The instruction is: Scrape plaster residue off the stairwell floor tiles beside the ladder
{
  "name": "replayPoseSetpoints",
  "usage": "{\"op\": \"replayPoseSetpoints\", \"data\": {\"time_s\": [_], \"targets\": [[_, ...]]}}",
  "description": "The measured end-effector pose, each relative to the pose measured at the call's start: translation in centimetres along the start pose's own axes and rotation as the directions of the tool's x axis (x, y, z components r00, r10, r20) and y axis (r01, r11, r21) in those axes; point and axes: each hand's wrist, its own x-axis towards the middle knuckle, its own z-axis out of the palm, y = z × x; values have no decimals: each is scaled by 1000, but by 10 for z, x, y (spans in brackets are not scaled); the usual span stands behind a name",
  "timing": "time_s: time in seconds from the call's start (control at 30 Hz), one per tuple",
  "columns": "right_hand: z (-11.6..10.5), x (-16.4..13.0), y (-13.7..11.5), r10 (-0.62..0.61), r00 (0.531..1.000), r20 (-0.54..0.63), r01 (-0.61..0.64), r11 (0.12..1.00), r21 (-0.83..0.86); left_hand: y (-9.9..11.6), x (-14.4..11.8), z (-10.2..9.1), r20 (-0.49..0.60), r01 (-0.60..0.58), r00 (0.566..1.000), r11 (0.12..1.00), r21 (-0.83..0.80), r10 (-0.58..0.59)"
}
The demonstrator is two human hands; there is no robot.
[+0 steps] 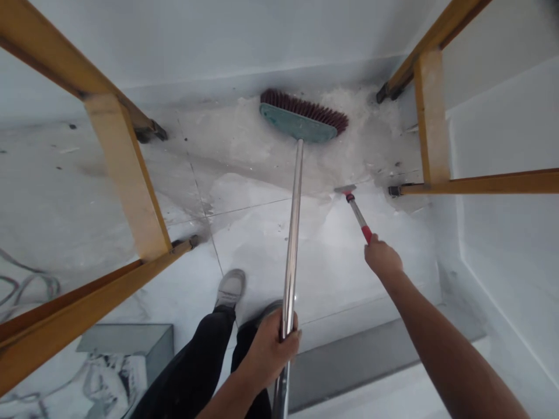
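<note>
My left hand is wrapped round the shiny metal pole of a broom. The broom's green head with dark red bristles lies on the dusty floor close to the wall. Out to the right, my right hand grips the red handle of a long-handled scraper. Its flat blade meets the floor at the border between a dusty patch and whiter tile, below and right of the broom head.
Yellow ladder legs stand at the left and the right. A grey box with crumpled material is at lower left, near loose cables. A grey ledge runs behind my feet. Walls close off the far side and right.
</note>
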Motion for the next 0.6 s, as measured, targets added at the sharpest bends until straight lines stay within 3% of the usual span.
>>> {"op": "replayPoseSetpoints", "data": {"time_s": [0.1, 0.23, 0.4, 0.6], "targets": [[9, -11, -13, -5, 1000, 2, 5, 1000, 20, -2, 0, 0, -15, -13, 1000, 1000, 22, 13], [24, -35, -23, -36, 995, 94, 33, 999, 39, 0, -2, -2, 7, -6, 1000, 1000, 22, 6], [11, -32, -40, -20, 999, 32, 18, 997, 72, -2, -6, 2, -17, -26, 999, 999, 41, 27], [14, -48, -45, -76, 986, 148, 69, 996, 47, -15, -7, 8, -9, -42, 999, 999, 24, 42]]}}
